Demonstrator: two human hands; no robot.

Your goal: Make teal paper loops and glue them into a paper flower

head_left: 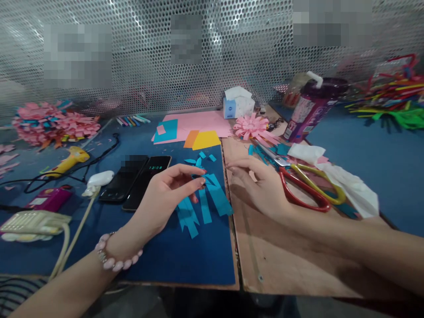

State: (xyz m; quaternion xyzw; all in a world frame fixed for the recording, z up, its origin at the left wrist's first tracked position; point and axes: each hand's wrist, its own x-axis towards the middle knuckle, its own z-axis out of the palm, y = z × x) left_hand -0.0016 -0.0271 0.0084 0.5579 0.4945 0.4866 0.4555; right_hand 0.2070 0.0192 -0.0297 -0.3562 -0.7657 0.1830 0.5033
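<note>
My left hand [175, 187], a beaded bracelet [117, 260] at its wrist, is over several blue paper strips [217, 194] on the blue tabletop. Its thumb and fingertips are pinched together at the strips' upper ends; what lies between them is too small to make out. To the right, above the bare wooden board [258, 251], my right hand [258, 181] has its thumb and index fingertips close together, and anything between them cannot be made out. Beside that hand lie scissors [304, 190] with red and yellow handles. Small blue scraps [202, 155] lie beyond the left fingertips.
Two phones [145, 181], a yellow glue gun [68, 162] and a power strip [33, 223] with cables are at left. Pink, orange and yellow paper [207, 140], a pink paper flower [251, 127] and a tissue pack [238, 104] stand behind. A purple cup [311, 108] is at right.
</note>
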